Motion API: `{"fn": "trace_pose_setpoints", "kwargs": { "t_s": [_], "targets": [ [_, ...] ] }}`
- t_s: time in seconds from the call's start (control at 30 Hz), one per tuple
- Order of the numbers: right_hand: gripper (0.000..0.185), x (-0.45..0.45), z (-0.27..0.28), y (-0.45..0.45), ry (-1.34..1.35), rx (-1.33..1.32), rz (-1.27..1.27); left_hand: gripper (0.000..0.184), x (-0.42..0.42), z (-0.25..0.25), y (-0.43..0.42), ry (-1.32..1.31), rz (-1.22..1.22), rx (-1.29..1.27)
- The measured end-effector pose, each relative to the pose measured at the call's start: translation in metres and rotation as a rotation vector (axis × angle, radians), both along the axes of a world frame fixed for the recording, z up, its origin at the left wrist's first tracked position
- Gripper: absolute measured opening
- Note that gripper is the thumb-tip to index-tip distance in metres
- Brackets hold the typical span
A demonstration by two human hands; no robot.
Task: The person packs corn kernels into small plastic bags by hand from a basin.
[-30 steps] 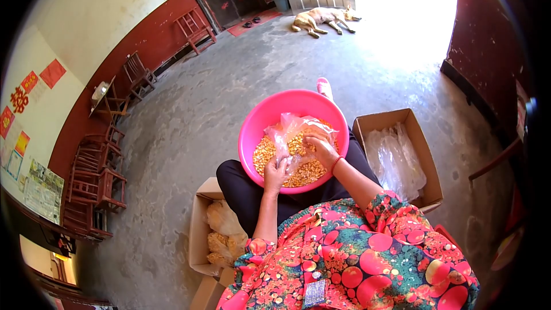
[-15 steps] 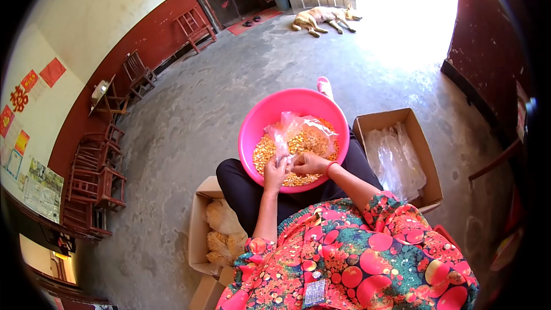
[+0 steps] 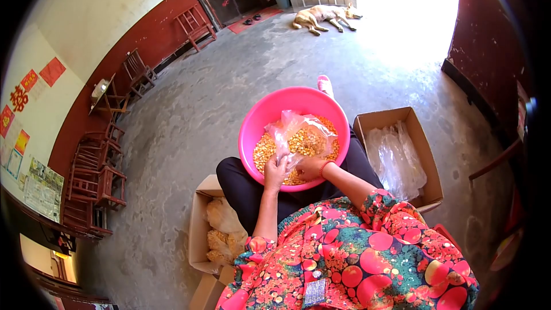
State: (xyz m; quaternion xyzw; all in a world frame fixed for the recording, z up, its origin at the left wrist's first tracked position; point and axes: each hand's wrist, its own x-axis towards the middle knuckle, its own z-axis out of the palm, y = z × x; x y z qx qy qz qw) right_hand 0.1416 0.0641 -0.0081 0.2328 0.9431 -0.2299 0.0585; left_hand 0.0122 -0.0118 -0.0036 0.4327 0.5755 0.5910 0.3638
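Note:
A pink basin (image 3: 250,116) full of yellow corn kernels (image 3: 264,152) rests on my lap. Over the kernels lies a clear plastic bag (image 3: 291,121), its mouth turned towards me and corn showing through the film. My left hand (image 3: 276,171) is closed on the bag's near edge, at the basin's near left side. My right hand (image 3: 311,167), with a red band at the wrist, is curled at the near right part of the bag mouth, low over the corn. Film stretches between the two hands; my right fingertips are partly hidden.
To my right stands a cardboard box (image 3: 431,175) holding clear plastic bags (image 3: 393,158). A box (image 3: 198,235) on my left contains bags of corn (image 3: 221,241). A dog (image 3: 324,18) lies by the bright doorway. Wooden chairs (image 3: 94,163) line the left wall.
My right hand has shifted slightly right and down, away from my left hand, and the bag mouth between them is spread wider. My left hand stays nearly still.

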Motion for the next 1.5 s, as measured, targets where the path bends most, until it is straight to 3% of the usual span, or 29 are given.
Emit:
{"fn": "trace_pose_setpoints", "kwargs": {
  "t_s": [0.4, 0.67, 0.8, 0.87, 0.9, 0.97, 1.0, 1.07, 1.23, 1.3, 1.43, 1.5],
  "targets": [
    [0.03, 0.0, -0.014, 0.009, 0.131, -0.158, 0.157, 0.015, 0.0, -0.002, 0.001, -0.003, 0.008, 0.012],
    [0.023, 0.002, -0.008, 0.012, 0.17, -0.578, -0.086, 0.015, 0.001, 0.0, 0.0, -0.026, 0.005, -0.008],
    [0.023, 0.004, 0.0, 0.01, 0.146, -0.544, -0.116, 0.015, 0.002, 0.001, 0.0, -0.015, 0.007, 0.011],
    [0.022, 0.005, -0.001, 0.011, 0.193, -0.831, -0.187, 0.015, 0.001, -0.001, 0.0, -0.014, 0.006, 0.017],
    [0.022, 0.008, 0.003, 0.01, 0.194, -0.831, -0.188, 0.015, 0.001, -0.002, 0.001, -0.014, 0.005, 0.024],
    [0.019, 0.015, 0.013, 0.011, 0.307, -1.17, -0.339, 0.015, 0.0, -0.004, 0.001, -0.017, 0.001, 0.011],
    [0.019, 0.015, 0.012, 0.013, 0.307, -1.169, -0.339, 0.015, 0.0, -0.003, 0.001, -0.02, -0.001, -0.002],
    [0.018, 0.015, 0.009, 0.016, 0.429, -1.244, -0.574, 0.015, 0.0, -0.002, 0.0, -0.027, -0.001, -0.011],
    [0.014, 0.014, 0.001, 0.018, 0.687, -1.176, -0.713, 0.014, 0.0, -0.002, 0.001, -0.015, 0.006, -0.017],
    [0.013, 0.013, 0.002, 0.018, 0.844, -1.298, -0.872, 0.014, 0.0, -0.001, 0.001, 0.001, 0.012, -0.014],
    [0.017, 0.013, -0.017, 0.029, 0.914, -1.34, -0.845, 0.014, 0.002, -0.001, 0.001, -0.004, 0.018, 0.001],
    [0.026, 0.017, -0.022, 0.035, 0.947, -1.114, -0.638, 0.014, 0.003, 0.0, 0.001, -0.007, 0.02, 0.014]
  ]
}}
